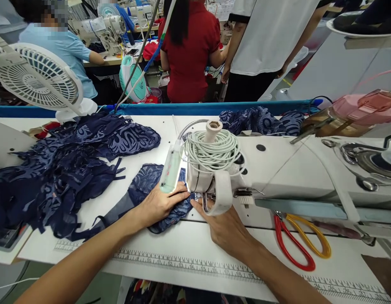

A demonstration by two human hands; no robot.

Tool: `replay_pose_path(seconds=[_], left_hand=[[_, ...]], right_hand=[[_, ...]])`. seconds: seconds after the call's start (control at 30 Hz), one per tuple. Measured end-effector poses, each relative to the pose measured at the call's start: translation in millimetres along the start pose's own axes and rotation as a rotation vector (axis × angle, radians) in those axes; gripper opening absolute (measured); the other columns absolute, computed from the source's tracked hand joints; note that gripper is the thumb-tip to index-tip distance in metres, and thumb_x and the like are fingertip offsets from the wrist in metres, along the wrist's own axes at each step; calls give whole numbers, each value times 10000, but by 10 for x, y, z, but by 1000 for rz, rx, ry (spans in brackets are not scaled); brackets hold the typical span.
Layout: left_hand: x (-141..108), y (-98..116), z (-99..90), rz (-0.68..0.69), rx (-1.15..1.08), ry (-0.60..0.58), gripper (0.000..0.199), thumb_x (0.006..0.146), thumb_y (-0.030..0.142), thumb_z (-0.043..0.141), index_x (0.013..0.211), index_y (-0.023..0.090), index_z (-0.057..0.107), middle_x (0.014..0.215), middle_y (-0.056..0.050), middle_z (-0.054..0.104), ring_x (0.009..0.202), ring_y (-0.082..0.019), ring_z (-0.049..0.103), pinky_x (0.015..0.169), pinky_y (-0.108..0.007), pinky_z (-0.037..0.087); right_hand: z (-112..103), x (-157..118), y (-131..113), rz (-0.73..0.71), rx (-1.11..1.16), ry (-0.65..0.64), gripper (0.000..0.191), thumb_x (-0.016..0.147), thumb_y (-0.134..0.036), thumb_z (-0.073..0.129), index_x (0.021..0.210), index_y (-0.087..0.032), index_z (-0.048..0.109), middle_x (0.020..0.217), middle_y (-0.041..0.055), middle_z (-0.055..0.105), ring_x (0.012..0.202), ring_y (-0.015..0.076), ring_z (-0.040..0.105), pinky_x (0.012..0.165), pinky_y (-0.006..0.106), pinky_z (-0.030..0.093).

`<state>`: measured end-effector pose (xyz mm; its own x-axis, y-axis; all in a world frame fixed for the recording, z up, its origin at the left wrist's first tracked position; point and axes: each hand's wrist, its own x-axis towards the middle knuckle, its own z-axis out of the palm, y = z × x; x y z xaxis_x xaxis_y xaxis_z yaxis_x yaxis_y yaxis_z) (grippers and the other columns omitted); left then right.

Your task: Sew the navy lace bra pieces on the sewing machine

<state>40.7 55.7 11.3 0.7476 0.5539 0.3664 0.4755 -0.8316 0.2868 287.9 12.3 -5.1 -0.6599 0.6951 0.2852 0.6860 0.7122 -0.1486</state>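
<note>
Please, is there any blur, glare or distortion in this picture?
Head view: left hand and right hand fairly sharp; glare along the clear panel; white fan seemingly stretched near the left border; pixelation over part of the blue-shirted person.

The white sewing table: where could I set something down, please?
The white tabletop is bare between the navy lace piece, right hand and printed ruler strip, and between that hand and the red-and-yellow-handled scissors. A navy patterned fabric heap crowds the left.
</note>
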Motion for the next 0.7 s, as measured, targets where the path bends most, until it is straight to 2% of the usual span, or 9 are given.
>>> replay_pose_path(seconds=[0.23, 0.43, 0.57, 0.7], left_hand=[[79, 1, -107, -17, -25, 0, 383, 889, 36, 372, 1170, 154, 604, 1178, -104, 647, 1218, -219, 539, 975, -364, 485], [144, -17, -184, -91, 9, -70, 366, 882, 58, 421, 1125, 187, 664, 1164, -82, 659, 1148, -229, 587, 965, -352, 507], [146, -53, -145, -92, 1, -51, 372, 897, 68, 417, 1141, 193, 669, 1117, -85, 676, 1077, -225, 622, 953, -369, 520], [71, -108, -70, -61, -3, -54, 373, 906, 68, 423, 1179, 182, 650, 1143, -103, 667, 1070, -225, 622, 941, -400, 517]], right_hand=[[20, 16, -10, 28, -9, -9, 778, 674, 71, 401, 1416, -156, 450, 883, 110, 664, 894, 261, 584, 870, 462, 428], [7, 49, -2, 36, 41, 96, 784, 708, 81, 401, 1433, -216, 433, 908, 86, 651, 912, 248, 557, 888, 448, 419], [-46, 80, 8, 32, 60, 166, 661, 721, 55, 421, 1314, -201, 557, 981, 101, 615, 993, 266, 511, 883, 446, 419], [-58, 71, 17, 60, 68, 185, 456, 739, 43, 448, 1066, -177, 677, 927, 105, 603, 946, 259, 505, 879, 448, 422]])
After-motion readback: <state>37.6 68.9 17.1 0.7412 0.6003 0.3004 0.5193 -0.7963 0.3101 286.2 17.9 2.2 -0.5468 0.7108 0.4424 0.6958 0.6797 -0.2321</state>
